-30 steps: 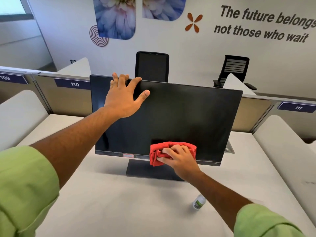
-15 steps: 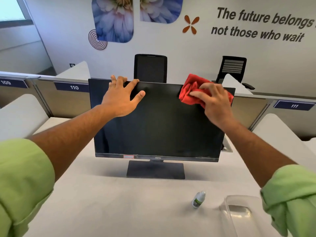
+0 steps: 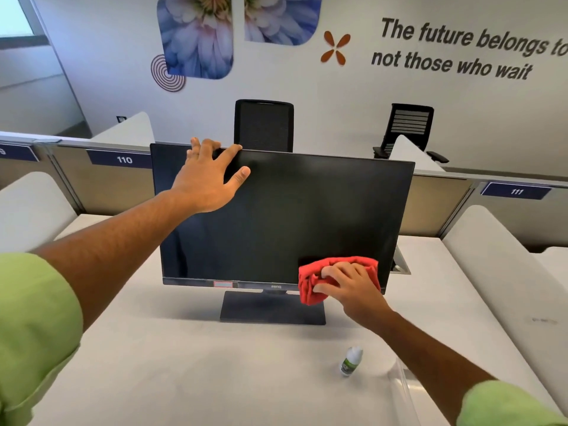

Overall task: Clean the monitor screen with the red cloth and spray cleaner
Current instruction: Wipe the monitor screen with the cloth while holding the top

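A black monitor (image 3: 295, 210) stands on its base in the middle of the white desk (image 3: 184, 364), screen dark. My left hand (image 3: 209, 176) grips the monitor's top edge near the left corner, fingers over the rim and thumb on the screen. My right hand (image 3: 347, 284) presses the bunched red cloth (image 3: 310, 284) against the lower right part of the screen and its bottom bezel. A small white spray cleaner bottle (image 3: 350, 362) with a green label stands on the desk in front of the monitor, below my right forearm.
A clear plastic container (image 3: 402, 385) sits at the near right, partly hidden by my right arm. Low partitions labelled 110 (image 3: 123, 159) and 111 (image 3: 516, 191) run behind the desk, with rounded white dividers at both sides. Two black chairs (image 3: 264, 124) stand beyond.
My right hand swept the red cloth from the screen's bottom up to its top right corner, then back down to the lower right. My left hand stayed on the top edge.
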